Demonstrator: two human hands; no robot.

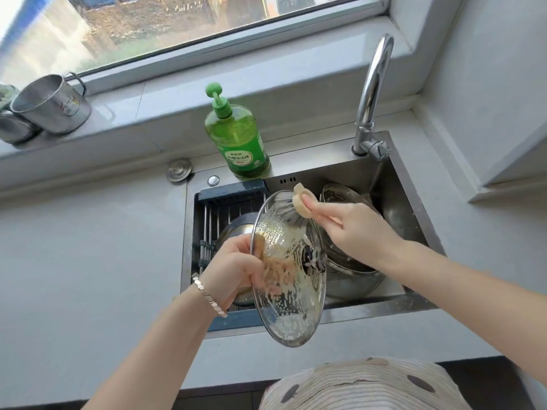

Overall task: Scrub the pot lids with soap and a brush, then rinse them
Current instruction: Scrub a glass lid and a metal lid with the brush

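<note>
A soapy glass pot lid (291, 294) with a steel rim stands tilted on edge over the sink's front. My left hand (236, 267) grips it from behind, fingers showing through the glass. My right hand (346, 223) holds a round wooden-headed brush (291, 210), its grey bristles pressed on the lid's upper part. Foam covers the glass. A second lid (340, 193) leans in the sink behind my right hand. The green dish soap bottle (236, 134) with a pump stands on the sink's back ledge.
A steel pot (355, 279) sits in the sink (414, 214) under my right wrist. A dark drain rack (219, 208) spans the sink's left part. The faucet (371, 93) rises at the back right. Steel mugs (50, 105) stand on the window sill.
</note>
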